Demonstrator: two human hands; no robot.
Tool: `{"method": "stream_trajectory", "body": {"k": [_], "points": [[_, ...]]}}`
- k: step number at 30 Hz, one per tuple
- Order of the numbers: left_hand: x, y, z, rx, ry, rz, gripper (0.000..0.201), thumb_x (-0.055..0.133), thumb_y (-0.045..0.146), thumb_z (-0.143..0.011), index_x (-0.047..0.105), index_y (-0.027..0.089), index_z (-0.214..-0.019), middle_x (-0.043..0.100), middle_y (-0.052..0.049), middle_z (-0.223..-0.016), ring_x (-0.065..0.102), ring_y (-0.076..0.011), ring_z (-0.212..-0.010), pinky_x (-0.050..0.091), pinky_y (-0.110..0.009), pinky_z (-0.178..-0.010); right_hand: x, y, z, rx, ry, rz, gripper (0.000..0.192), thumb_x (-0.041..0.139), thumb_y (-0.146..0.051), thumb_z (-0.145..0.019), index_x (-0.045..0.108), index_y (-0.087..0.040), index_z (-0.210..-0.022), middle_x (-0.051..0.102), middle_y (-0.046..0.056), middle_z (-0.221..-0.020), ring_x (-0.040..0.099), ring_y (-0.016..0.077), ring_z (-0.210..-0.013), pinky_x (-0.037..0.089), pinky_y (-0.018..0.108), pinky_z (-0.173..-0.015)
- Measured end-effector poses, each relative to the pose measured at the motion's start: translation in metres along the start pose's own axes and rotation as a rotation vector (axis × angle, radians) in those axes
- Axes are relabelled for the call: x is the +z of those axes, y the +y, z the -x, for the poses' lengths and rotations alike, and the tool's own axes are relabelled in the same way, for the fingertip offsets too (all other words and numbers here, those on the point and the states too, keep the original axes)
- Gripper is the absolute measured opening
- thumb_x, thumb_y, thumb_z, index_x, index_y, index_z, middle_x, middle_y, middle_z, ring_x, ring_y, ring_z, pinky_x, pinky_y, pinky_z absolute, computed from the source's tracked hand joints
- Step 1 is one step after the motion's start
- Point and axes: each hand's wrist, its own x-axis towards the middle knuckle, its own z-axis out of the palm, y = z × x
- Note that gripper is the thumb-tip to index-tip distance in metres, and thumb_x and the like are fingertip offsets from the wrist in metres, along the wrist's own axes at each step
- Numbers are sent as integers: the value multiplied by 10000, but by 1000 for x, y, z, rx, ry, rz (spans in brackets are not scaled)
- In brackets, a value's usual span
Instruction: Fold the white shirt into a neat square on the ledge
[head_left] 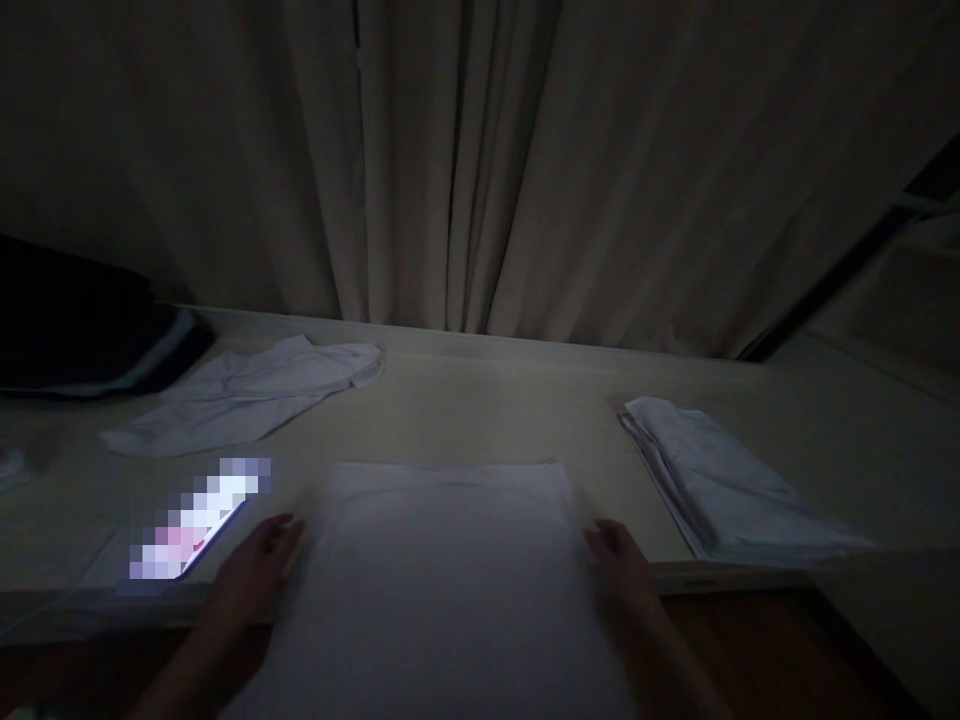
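Flanking the near white cloth (450, 590), left hand (264, 552) and right hand (621, 556) curl; whether they pinch it is unclear.

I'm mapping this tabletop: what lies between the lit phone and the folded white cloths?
Between them, the head view shows the left hand, the spread white cloth and the right hand.

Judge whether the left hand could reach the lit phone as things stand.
Probably yes: the phone lies on the table close beside the left hand, and nothing visible stands between them.
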Motion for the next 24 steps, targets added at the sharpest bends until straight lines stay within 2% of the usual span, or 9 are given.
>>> {"method": "stream_trajectory", "body": {"k": [2, 4, 8, 12, 14, 16, 19, 21, 24], "points": [[7, 30, -32, 28, -41, -56, 701, 316, 625, -773, 519, 101, -1193, 653, -183, -1116, 625, -305, -1023, 481, -445, -894, 17, -25, -34, -26, -19, 61, 585, 458, -597, -747, 526, -164, -1134, 675, 108, -1017, 649, 224, -923, 505, 338, -810], [19, 50, -61, 60, -61, -142, 674, 325, 633, -767, 579, 93, -1080, 659, -208, -1072, 627, -329, -986, 474, -463, -864, 35, -42, -64, -8, -28, 127, 592, 470, -585, -749, 535, -137, -1130, 672, 126, -1016, 650, 222, -903, 498, 334, -794], [39, 63, -101, 63, -117, -203, 529, 405, 570, -742, 624, 108, -877, 680, -207, -958, 639, -338, -891, 480, -447, -788, 58, -53, -104, 14, -28, 199, 530, 570, -540, -689, 606, -117, -1006, 680, 159, -967, 640, 262, -896, 468, 362, -784], [24, 79, -102, 85, -155, -118, 456, 431, 515, -748, 635, 133, -890, 701, -128, -932, 649, -270, -878, 494, -365, -780, 52, -55, -117, -28, -85, 176, 391, 560, -502, -690, 653, -153, -840, 697, 102, -866, 635, 239, -855, 457, 319, -745], [11, 88, -94, 51, -170, 26, 502, 455, 586, -742, 639, 179, -972, 715, -69, -950, 654, -243, -878, 506, -343, -770, 43, -54, -119, -55, -152, 99, 408, 525, -529, -718, 663, -166, -842, 702, 63, -836, 635, 212, -828, 461, 290, -714], [3, 93, -90, -26, -164, 149, 526, 512, 610, -712, 640, 195, -1009, 723, -55, -942, 658, -246, -873, 514, -352, -761, 36, -51, -121, -49, -230, -5, 456, 510, -548, -730, 670, -158, -902, 709, 53, -840, 635, 199, -797, 464, 282, -686], [8, 88, -98, -76, -182, 146, 474, 573, 538, -673, 664, 131, -898, 722, -112, -884, 657, -281, -884, 507, -377, -784, 33, -45, -125, -11, -293, -58, 462, 570, -523, -680, 689, -115, -862, 713, 83, -799, 629, 211, -741, 454, 303, -656], [16, 81, -107, -38, -215, 120, 475, 559, 543, -672, 664, 117, -853, 720, -131, -874, 653, -298, -906, 500, -380, -790, 35, -43, -130, -21, -287, -21, 421, 595, -501, -653, 696, -117, -793, 709, 82, -765, 619, 215, -730, 442, 308, -655], [21, 71, -117, 12, -242, 120, 515, 531, 602, -680, 671, 147, -877, 727, -104, -892, 652, -292, -928, 497, -355, -777, 36, -43, -136, -63, -282, 4, 363, 594, -485, -656, 687, -144, -734, 696, 49, -728, 600, 197, -716, 425, 297, -652]]}}
